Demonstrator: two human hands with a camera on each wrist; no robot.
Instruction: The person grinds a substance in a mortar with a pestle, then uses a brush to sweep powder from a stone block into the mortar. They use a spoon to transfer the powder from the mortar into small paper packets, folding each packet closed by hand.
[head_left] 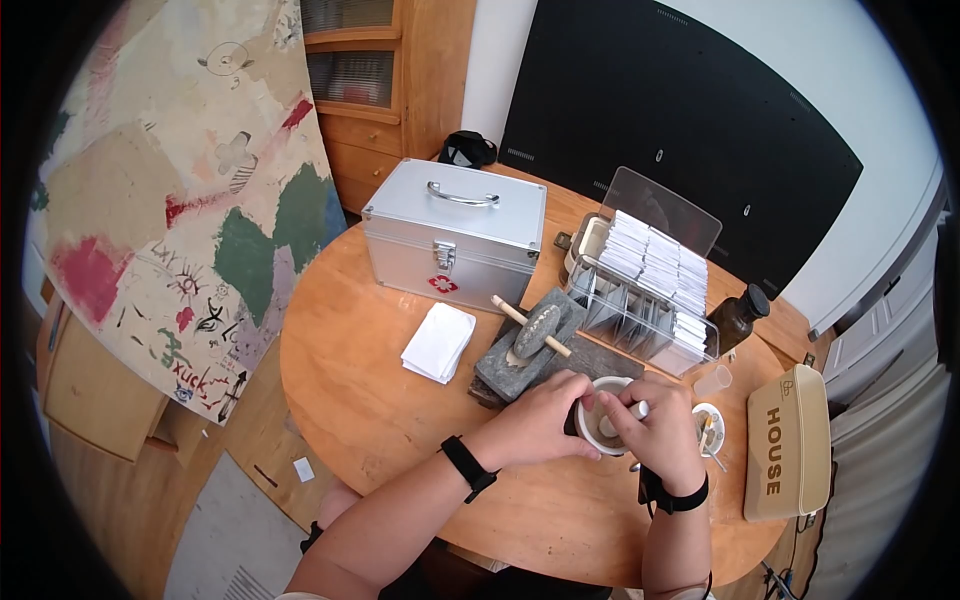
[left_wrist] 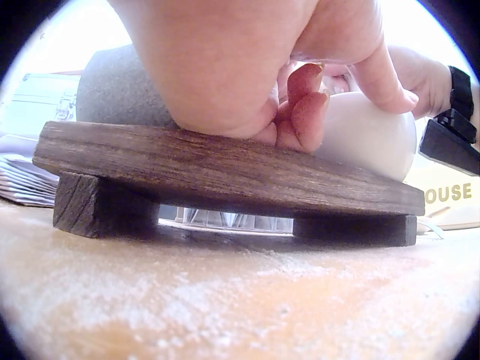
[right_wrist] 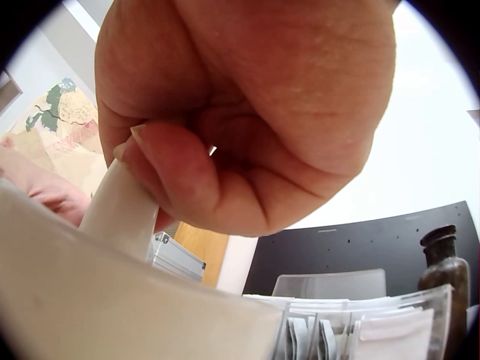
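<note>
A white mortar (head_left: 583,428) stands on a dark wooden board (left_wrist: 225,169) raised on two feet. My left hand (head_left: 540,420) curls round the mortar's left side, its thumb and fingers at the wall and rim. My right hand (head_left: 655,425) pinches a white pestle (right_wrist: 124,214) that stands tilted inside the bowl. Left of the mortar, a grey stone block (head_left: 505,365) lies on the board with a stone wheel (head_left: 538,330) on a wooden rod. The mortar's contents are hard to make out.
A silver case (head_left: 455,225) and white papers (head_left: 438,342) lie to the left. Behind are a clear box of packets (head_left: 650,260) and a brown bottle (head_left: 738,315). A small cup (head_left: 713,380), a dish (head_left: 712,425) and a "HOUSE" box (head_left: 790,440) stand right.
</note>
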